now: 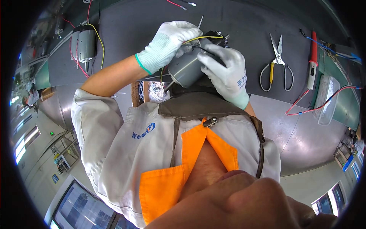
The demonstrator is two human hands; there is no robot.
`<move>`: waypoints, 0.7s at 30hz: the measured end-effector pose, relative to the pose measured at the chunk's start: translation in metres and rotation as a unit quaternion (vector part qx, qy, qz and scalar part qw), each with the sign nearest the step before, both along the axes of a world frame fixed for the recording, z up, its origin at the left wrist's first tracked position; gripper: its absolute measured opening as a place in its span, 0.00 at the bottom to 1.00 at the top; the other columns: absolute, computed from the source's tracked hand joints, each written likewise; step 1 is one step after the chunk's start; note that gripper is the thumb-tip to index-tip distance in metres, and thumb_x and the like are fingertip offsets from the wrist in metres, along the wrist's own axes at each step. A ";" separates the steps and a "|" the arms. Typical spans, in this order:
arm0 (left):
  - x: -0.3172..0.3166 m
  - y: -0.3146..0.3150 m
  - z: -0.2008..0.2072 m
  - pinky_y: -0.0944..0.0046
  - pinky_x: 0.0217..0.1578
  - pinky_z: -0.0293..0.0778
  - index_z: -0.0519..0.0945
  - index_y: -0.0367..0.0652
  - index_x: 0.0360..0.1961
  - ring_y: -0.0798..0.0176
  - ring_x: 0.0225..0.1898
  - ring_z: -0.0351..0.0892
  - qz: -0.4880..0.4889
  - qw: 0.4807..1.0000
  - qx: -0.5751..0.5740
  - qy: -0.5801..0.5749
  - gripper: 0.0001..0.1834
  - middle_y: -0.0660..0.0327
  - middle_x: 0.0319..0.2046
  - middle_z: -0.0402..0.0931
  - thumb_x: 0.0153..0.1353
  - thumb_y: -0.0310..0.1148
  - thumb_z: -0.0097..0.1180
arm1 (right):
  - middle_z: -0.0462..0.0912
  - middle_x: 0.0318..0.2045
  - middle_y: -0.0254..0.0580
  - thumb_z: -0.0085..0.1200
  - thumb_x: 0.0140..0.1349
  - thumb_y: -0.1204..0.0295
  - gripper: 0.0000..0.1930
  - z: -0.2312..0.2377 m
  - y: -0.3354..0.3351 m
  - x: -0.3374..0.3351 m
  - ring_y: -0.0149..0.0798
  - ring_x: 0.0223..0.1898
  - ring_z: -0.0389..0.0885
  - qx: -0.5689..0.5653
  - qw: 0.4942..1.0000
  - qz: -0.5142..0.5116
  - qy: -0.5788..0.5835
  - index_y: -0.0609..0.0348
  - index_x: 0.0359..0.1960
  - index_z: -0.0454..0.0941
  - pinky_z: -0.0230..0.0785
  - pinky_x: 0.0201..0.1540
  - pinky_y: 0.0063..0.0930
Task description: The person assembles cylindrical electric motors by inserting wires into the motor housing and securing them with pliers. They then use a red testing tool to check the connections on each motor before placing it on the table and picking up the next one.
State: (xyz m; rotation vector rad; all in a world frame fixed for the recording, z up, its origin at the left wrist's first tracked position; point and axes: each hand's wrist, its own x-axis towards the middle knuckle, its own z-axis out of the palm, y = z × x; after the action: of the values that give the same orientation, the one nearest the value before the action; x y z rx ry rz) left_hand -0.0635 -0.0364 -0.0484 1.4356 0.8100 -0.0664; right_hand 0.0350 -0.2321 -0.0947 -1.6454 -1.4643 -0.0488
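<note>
A grey cylindrical motor (186, 71) lies tilted at the near edge of the table, its shaft toward my lower left. My left hand (167, 42), in a white glove with a green cuff, is closed above it, its fingertips pinched by a thin pale strip (201, 21) like a cable tie. A yellow wire (204, 37) arcs from those fingers to the motor's far end. My right hand (225, 68), also gloved, has its fingers bent over the motor's right side, closed at a black wire (206, 50). Its fingertips are partly hidden.
On the dark table (126, 26), more grey motors (84, 44) with red and yellow wires stand at left. Scissors (277, 61) and a red-and-white handheld tool (312, 63) with a cord lie at right, near a clear plastic tray (327, 101). An open box (154, 91) sits below the table edge.
</note>
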 end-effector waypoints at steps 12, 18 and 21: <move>0.013 -0.026 -0.004 0.72 0.28 0.73 0.86 0.37 0.48 0.76 0.26 0.76 -0.127 0.972 0.175 -0.089 0.13 0.65 0.31 0.83 0.68 0.33 0.60 | 0.87 0.33 0.41 0.58 0.67 0.78 0.21 0.033 -0.002 0.021 0.22 0.28 0.77 0.041 0.766 -0.075 0.637 0.67 0.62 0.78 0.69 0.32 0.17; 0.019 -0.026 0.001 0.63 0.38 0.80 0.86 0.38 0.44 0.59 0.34 0.87 -0.183 0.932 0.290 -0.113 0.11 0.51 0.36 0.86 0.64 0.31 0.59 | 0.87 0.32 0.44 0.57 0.66 0.80 0.26 0.036 -0.003 0.022 0.22 0.26 0.75 0.046 0.762 -0.080 0.641 0.67 0.67 0.72 0.68 0.30 0.17; 0.019 -0.027 0.002 0.66 0.34 0.78 0.87 0.38 0.45 0.63 0.32 0.83 -0.184 0.940 0.270 -0.096 0.11 0.56 0.35 0.85 0.66 0.31 0.60 | 0.87 0.31 0.43 0.56 0.66 0.80 0.26 0.034 -0.003 0.023 0.21 0.25 0.74 0.043 0.762 -0.067 0.642 0.67 0.67 0.73 0.66 0.29 0.17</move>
State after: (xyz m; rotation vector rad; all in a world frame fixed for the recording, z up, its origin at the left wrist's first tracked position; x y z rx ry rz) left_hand -0.0450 -0.0636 -0.0466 2.0681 0.3980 0.0159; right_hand 0.0580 -0.2353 -0.0611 -1.1798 -0.2541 0.7791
